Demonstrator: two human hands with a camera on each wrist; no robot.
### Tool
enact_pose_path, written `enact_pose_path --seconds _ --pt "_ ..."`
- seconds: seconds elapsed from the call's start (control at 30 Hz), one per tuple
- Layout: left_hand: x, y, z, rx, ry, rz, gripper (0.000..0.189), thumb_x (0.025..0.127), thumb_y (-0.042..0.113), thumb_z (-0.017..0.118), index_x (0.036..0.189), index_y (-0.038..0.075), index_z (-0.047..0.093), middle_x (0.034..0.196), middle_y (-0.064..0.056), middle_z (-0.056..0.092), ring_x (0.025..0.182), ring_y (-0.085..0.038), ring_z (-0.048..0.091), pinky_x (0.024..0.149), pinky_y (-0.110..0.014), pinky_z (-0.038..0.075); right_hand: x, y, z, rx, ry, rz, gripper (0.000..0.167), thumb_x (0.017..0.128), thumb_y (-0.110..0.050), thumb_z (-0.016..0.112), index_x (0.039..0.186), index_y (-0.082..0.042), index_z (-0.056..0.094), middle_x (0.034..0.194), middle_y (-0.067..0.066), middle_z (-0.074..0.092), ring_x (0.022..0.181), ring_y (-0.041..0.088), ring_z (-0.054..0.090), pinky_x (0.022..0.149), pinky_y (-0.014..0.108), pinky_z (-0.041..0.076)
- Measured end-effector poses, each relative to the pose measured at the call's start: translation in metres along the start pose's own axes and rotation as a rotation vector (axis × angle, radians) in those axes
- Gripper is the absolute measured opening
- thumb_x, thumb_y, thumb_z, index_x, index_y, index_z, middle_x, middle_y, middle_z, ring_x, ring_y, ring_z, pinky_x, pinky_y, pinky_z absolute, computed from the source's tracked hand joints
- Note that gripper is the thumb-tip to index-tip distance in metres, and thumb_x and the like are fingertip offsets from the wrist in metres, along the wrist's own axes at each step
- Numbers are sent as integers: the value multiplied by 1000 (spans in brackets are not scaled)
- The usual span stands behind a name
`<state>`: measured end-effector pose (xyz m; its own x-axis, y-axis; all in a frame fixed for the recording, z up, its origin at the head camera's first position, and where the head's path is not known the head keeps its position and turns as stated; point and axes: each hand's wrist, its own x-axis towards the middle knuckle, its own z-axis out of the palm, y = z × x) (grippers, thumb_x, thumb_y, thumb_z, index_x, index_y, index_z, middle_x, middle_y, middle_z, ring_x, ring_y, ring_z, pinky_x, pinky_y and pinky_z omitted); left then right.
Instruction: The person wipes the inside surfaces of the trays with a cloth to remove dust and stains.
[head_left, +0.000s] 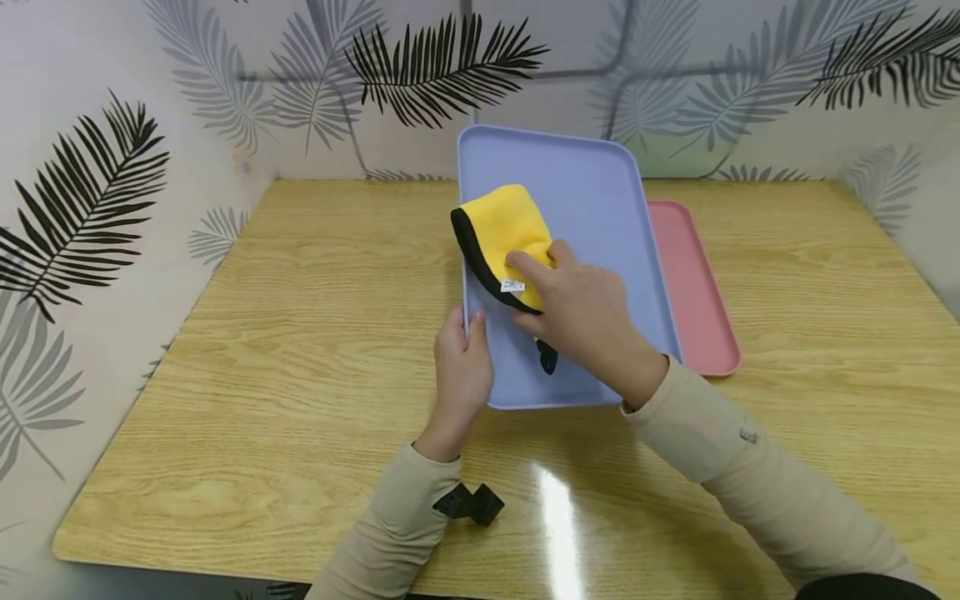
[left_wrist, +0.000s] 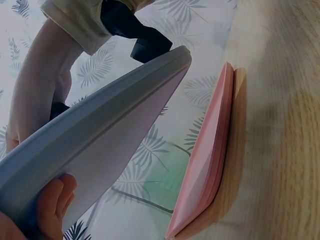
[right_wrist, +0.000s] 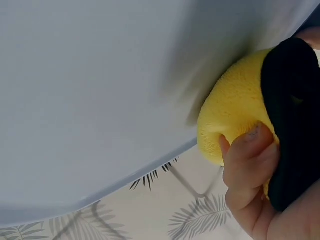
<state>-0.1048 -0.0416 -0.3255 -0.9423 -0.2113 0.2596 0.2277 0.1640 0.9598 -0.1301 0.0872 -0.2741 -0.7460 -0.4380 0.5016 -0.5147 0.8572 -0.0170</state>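
Observation:
A blue tray (head_left: 592,192) is held tilted up above the table. My left hand (head_left: 462,362) grips its left edge, thumb on the inner face and fingers wrapped behind, as the left wrist view also shows the fingers (left_wrist: 56,200) on its underside. My right hand (head_left: 588,312) pinches a folded yellow cloth (head_left: 504,218) with black trim and a small white label, over the tray's inner face. In the right wrist view the bunched cloth (right_wrist: 237,102) meets the tray surface, with fingertips (right_wrist: 252,142) sunk into it. A black loop hangs below the cloth.
A pink tray (head_left: 693,292) lies on the wooden table (head_left: 300,350) to the right, partly covered by the blue tray in the head view. Behind the table stands a wall (head_left: 420,150) with a leaf pattern. A black wrist camera (head_left: 471,505) sits on the left sleeve.

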Motion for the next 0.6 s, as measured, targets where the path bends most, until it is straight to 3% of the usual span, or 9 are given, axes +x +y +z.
enact_pose_path --seconds 0.23,0.43,0.6 --pt "0 4 -2 -20 11 -1 17 92 -1 41 85 -11 52 58 0 32 51 -12 32 46 -22 26 -1 10 -3 37 -51 93 49 70 -26 76 110 -15 51 89 23 47 36 25 39 34 36 38" --pt "1 5 -5 -38 36 -25 17 92 0 41 87 -11 52 61 -4 40 55 -13 39 49 -24 33 -5 29 -6 29 -105 180 49 73 -22 74 112 -13 46 84 23 44 37 28 40 36 37 37" --pt "3 4 -8 -62 29 -64 20 94 2 39 97 -13 52 75 -15 54 65 -16 50 55 -25 42 -9 46 -7 36 -110 230 45 75 -17 71 111 -10 45 80 23 44 45 30 42 38 38 35"
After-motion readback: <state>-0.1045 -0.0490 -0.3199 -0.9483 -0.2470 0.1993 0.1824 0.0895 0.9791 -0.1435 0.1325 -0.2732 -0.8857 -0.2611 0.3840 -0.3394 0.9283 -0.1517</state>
